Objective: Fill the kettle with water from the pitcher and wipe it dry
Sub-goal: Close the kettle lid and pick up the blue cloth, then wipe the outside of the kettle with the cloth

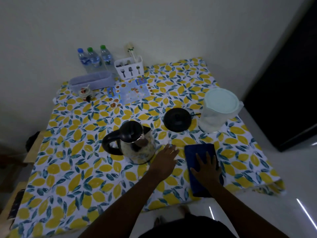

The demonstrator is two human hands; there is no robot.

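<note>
A glass kettle (137, 148) with a black lid and a black handle pointing left stands on the lemon-print tablecloth (68, 177). Its round black base (177, 119) lies to the right, farther back. A clear pitcher (217, 110) with a pale green lid stands beside the base at the right. A folded dark blue cloth (200, 152) lies at the near right. My right hand (206, 169) rests flat on the cloth, fingers spread. My left hand (166, 159) lies flat on the table just right of the kettle, not touching it.
Three water bottles (94, 58), a white cutlery holder (129, 67), a lilac tray (91, 80), a small jar (84, 92) and a printed blue mat (128, 92) sit near the wall. The table's near edge runs close below my hands.
</note>
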